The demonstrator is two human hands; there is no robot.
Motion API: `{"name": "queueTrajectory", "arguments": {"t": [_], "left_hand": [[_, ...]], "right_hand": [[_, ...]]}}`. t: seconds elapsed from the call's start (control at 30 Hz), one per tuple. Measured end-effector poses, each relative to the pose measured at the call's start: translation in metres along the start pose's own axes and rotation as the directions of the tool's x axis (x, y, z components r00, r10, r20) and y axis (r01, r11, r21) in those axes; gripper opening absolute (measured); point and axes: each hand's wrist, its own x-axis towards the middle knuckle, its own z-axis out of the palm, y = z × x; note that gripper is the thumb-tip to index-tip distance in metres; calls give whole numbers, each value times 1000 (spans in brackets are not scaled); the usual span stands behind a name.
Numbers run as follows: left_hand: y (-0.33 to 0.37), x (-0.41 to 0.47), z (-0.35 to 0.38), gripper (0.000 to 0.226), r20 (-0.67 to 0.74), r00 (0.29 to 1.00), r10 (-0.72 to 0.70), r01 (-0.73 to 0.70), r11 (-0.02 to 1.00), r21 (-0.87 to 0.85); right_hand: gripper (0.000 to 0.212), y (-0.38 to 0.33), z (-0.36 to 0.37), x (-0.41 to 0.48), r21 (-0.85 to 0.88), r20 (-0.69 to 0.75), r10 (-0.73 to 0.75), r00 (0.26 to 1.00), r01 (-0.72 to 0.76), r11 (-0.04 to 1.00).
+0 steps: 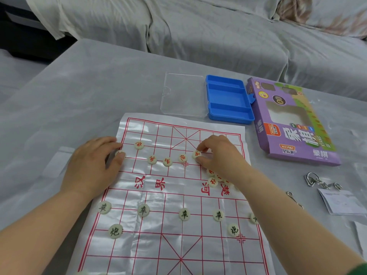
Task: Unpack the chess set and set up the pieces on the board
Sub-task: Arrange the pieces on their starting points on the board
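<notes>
A glossy paper xiangqi board (172, 195) with red lines lies on the grey table. Cream round pieces sit on it: black-lettered ones (184, 214) in the near rows, red-lettered ones (167, 161) across the far half. My left hand (93, 163) rests at the board's left edge and pinches a red-lettered piece (119, 153) between thumb and fingers. My right hand (220, 157) pinches another red-lettered piece (196, 154) near the board's far right. A small cluster of red pieces (212, 180) lies partly hidden under my right wrist.
An empty blue tray (228, 100) with its clear lid (182, 94) open sits beyond the board. A purple game box (294, 124) lies at the right. Metal ring puzzles (317, 181) and paper slips (343, 201) lie further right. A covered sofa runs behind the table.
</notes>
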Motion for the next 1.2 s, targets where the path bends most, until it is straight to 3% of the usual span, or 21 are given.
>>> {"name": "queueTrajectory", "arguments": {"t": [0.3, 0.83, 1.2], "left_hand": [[1, -1, -1, 65, 1, 1000, -6, 6, 1000, -11], [0, 0, -1, 67, 6, 1000, -13, 13, 1000, -9], [0, 0, -1, 66, 4, 1000, -14, 14, 1000, -24]], "right_hand": [[35, -33, -4, 12, 22, -70, -141, 988, 143, 990], [33, -20, 20, -22, -98, -27, -344, 939, 340, 935], [38, -11, 17, -8, -206, -76, -232, 970, 212, 955]]}}
